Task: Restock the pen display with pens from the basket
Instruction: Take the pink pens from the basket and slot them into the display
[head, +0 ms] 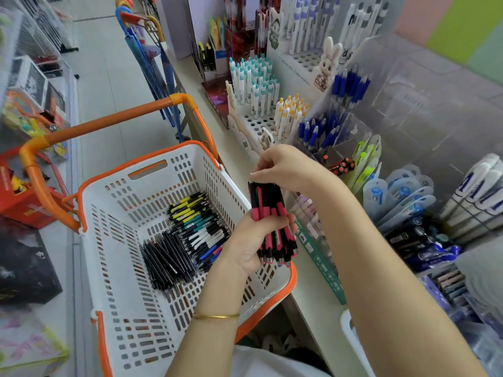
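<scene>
Pink-and-black pens [268, 198] stand bundled between both hands. The left hand [249, 242] wraps its fingers [280, 223] round the middle, and the right hand [283, 167] curls over the tops. Light, stiff and slick, they could slide apart, so a mid-bundle grip looks safest. Left of the fingers sits the basket [122, 213] with loose pens [187, 235]. Beyond them is the clear display [337, 148], crowded with blue pens [317, 134].

No text can be read in full. Green carton [322, 258]: white Chinese characters along the front face, too blurred to read reliably. Rabbit-figure pen stand [302, 61]: one line of small grey print, illegible. Red box [16, 205]: yellow markings, illegible.
</scene>
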A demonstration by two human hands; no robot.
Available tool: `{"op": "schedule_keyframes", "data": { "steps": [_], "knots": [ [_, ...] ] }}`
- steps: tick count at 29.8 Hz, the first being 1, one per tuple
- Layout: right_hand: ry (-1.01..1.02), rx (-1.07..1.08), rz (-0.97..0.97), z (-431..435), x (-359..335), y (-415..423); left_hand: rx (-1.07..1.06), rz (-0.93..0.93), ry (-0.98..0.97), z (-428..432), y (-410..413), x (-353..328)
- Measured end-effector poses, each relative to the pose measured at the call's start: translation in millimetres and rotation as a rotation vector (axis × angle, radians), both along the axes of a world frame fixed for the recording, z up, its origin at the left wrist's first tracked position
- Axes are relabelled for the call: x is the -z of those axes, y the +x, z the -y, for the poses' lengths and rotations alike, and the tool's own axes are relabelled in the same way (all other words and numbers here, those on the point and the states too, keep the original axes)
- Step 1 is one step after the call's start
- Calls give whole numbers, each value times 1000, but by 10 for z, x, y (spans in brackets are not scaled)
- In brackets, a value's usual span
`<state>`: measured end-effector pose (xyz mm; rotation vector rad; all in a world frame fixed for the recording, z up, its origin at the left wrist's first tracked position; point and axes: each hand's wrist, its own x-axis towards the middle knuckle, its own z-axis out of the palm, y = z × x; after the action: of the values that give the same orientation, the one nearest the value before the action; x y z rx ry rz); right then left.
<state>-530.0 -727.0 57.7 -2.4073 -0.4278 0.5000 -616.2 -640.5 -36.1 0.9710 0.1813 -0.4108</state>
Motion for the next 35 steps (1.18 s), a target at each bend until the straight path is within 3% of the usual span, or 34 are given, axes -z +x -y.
{"op": "schedule_keyframes", "data": {
  "steps": [13,17,21,25,30,35],
  "knots": [
    [89,151,-108,152,-90,154,140,-36,69,-114,2,11],
    [283,349,19,200,-147,214,153,-60,56,-110,-23,72],
    [408,626,350,273,-25,141,86,-87,-27,-121,13,81],
    [710,812,350,332,114,-199,-18,-123,-169,-107,58,87],
    [663,760,332,235,393,-665,-184,-152,-231,-33,121,39],
    [420,514,509,172,611,-812,-274,-158,-233,4,159,-16]
  ]
}}
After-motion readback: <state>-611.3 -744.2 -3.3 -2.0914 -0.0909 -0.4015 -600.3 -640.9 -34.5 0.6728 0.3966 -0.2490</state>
